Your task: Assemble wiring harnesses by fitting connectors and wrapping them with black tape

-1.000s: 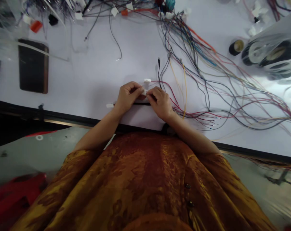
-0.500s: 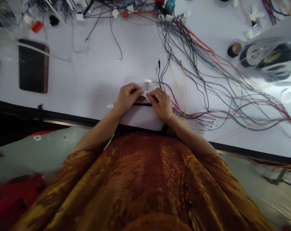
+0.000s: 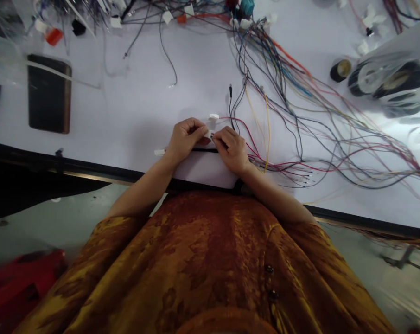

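Near the table's front edge, my left hand (image 3: 186, 138) pinches a small white connector (image 3: 207, 134) between thumb and fingers. Close against it on the right, my right hand (image 3: 231, 146) is closed on thin wires (image 3: 213, 135) that meet the connector; how deep they sit in it I cannot tell. Just beyond my fingers lies another white connector (image 3: 213, 117) with a red wire (image 3: 243, 122). A black sleeved cable (image 3: 205, 150) passes below both hands, and a white plug (image 3: 159, 152) lies to the left of my left wrist.
Loose wires (image 3: 289, 104) spread over the right side of the table (image 3: 133, 93). A phone (image 3: 49, 95) lies at the left. Black rolls in plastic wrap (image 3: 391, 88) and a small dark cylinder (image 3: 341, 70) stand at the right. More wires and connectors (image 3: 182, 18) line the back.
Both hands stay almost in place, still holding the connector and the wires. The whole view has shifted very slightly.
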A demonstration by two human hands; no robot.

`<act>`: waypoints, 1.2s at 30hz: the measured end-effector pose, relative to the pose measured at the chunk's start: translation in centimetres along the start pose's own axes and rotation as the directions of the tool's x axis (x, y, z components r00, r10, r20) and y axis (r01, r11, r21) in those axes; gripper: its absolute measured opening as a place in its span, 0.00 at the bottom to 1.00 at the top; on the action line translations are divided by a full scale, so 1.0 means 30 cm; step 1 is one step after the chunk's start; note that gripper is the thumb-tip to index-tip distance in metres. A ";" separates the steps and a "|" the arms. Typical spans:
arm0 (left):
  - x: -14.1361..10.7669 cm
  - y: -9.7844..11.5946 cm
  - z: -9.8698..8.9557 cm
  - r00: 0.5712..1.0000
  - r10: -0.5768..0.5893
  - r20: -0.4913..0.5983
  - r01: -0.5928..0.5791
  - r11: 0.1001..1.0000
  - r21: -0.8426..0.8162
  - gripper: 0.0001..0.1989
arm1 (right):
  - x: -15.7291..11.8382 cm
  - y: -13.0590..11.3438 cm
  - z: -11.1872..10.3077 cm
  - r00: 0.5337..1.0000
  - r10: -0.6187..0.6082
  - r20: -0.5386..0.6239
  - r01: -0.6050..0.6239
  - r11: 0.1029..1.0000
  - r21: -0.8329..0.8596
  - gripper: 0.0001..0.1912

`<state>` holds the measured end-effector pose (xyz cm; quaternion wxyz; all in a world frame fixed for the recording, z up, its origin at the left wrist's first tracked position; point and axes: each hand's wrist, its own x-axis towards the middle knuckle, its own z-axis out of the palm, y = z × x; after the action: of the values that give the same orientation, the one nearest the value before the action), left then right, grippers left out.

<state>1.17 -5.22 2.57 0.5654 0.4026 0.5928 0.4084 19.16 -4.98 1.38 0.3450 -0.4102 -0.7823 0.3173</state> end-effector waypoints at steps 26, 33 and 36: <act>0.002 -0.005 -0.013 0.964 0.161 0.210 -0.171 0.985 0.029 0.14 | 0.001 0.008 -0.019 0.997 0.049 -0.057 -0.042 0.993 0.106 0.07; 0.001 -0.005 -0.008 0.971 0.136 0.195 -0.141 0.990 0.013 0.13 | 0.008 0.018 -0.008 0.992 0.123 -0.033 -0.117 0.982 0.150 0.07; -0.001 0.001 -0.007 0.972 0.126 0.197 -0.130 0.992 0.006 0.12 | 0.008 0.017 -0.005 0.993 0.106 -0.044 -0.100 0.987 0.122 0.08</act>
<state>0.97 -5.24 2.61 0.5898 0.4834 0.5109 0.3968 19.39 -4.50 1.13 0.3716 -0.4365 -0.7307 0.3707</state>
